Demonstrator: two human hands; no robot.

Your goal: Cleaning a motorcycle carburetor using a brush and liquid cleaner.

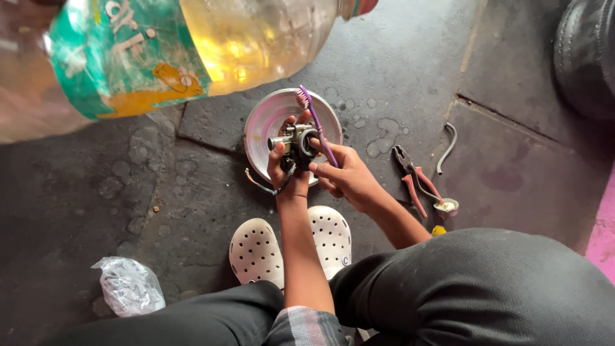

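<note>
Over the middle of the dark concrete floor (96, 211), a round metal bowl (266, 122) sits flat; whether it holds liquid can't be told. Large clear plastic bottle (211, 45) fills the top left corner of view, very close to the camera, tilted, with yellow liquid pooled in part of it and a green-orange label wrapped round; who or what holds it is out of view.

Small dark metal engine part (296, 144) with a short pipe stub is held directly above the bowl, between both hands. Left hand (285, 176) comes up from below, palm toward the part, fingers curled shut round its underside; a thin wire hangs from the part past the wrist. Right hand (349, 179) reaches in from the right, forearm angled up from the knee, fingers pinched closed on a purple toothbrush (314, 122); brush head points up-left, over the bowl's far rim, shaft crossing the part's face.

White clogs (256, 253) lie just below the hands. Red-handled pliers (413, 179) rest on the floor right of the right hand, a curved metal strip (448, 147) beside them. Crumpled clear plastic bag (128, 285) toward the lower left corner. Black tyre (586, 54) at the top right edge.
</note>
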